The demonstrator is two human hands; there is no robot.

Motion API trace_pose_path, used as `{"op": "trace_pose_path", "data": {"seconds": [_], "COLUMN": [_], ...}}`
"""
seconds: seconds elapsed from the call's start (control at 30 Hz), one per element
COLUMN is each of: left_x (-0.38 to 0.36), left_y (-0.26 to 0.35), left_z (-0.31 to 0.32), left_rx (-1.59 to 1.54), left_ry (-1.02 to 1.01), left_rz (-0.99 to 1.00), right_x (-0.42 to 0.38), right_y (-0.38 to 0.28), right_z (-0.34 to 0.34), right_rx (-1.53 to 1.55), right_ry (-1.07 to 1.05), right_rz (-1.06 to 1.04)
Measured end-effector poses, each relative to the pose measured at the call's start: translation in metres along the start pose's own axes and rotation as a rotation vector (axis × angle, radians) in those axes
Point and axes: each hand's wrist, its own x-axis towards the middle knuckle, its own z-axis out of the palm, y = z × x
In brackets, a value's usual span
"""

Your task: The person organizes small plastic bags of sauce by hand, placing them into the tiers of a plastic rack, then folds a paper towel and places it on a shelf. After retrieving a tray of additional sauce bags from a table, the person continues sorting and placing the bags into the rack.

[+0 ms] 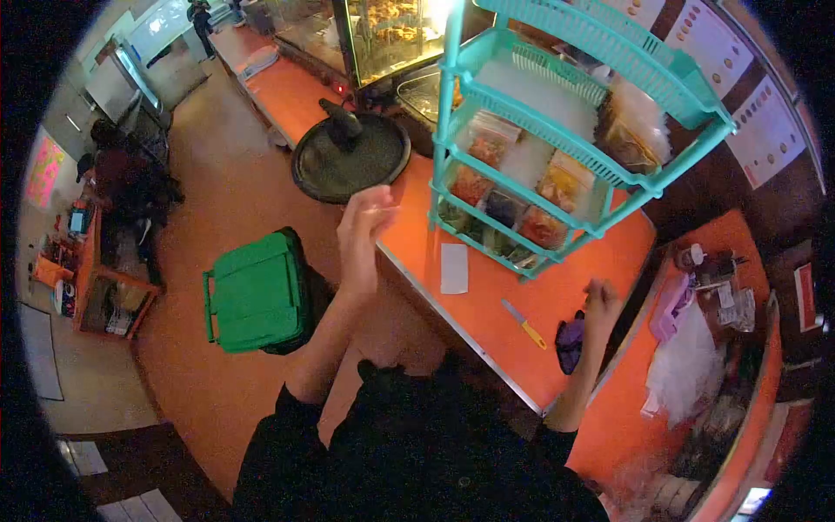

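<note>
My left hand [358, 239] is raised near the counter's left edge, just below a round black tray [313, 170], with its fingers loosely bent and nothing visible in them. Over the counter's right side, my right hand [602, 306] is up with its fingers curled but apart, and no object shows in it. Near it lie a dark purple pouch [571, 342] and a knife [524, 324] with a yellow handle. A white rectangular sheet [454, 268] rests on the orange counter [487, 304], in front of a teal tiered rack [557, 139] holding packaged food.
A green lidded bin [257, 291] stands on the floor to the left. Behind the tray is a lit glass display case [396, 39]. Plastic bags [687, 365] and a pink basket [671, 309] lie on a side counter. A person [130, 183] is at the far left.
</note>
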Motion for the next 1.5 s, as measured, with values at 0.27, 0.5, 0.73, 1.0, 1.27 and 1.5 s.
{"op": "trace_pose_path", "data": {"seconds": [0.27, 0.5, 0.73, 1.0, 1.27, 1.5], "left_x": [-0.113, -0.166, -0.140, -0.241, -0.126, -0.121], "left_y": [-0.189, -0.218, -0.267, -0.294, -0.236, -0.282], "left_z": [-0.347, -0.492, -0.566, -0.577, -0.506, -0.475], "left_rx": [0.820, 0.317, -0.558, -0.690, -0.646, -0.655], "left_ry": [0.251, 0.876, 0.797, 0.600, 0.855, 0.739], "left_rz": [-0.331, -0.940, -1.053, -0.842, -0.668, -0.732], "right_x": [-0.116, -0.115, -0.133, -0.135, -0.131, -0.131], "right_y": [0.108, 0.066, 0.054, 0.043, 0.037, 0.045], "right_z": [0.138, 0.257, 0.271, 0.278, 0.279, 0.277], "right_rx": [-0.124, -0.456, -0.668, -0.791, -0.841, -0.820], "right_ry": [-0.380, -0.367, -0.277, -0.216, -0.254, -0.261], "right_rz": [-0.085, -0.349, -0.338, -0.306, -0.268, -0.271]}}
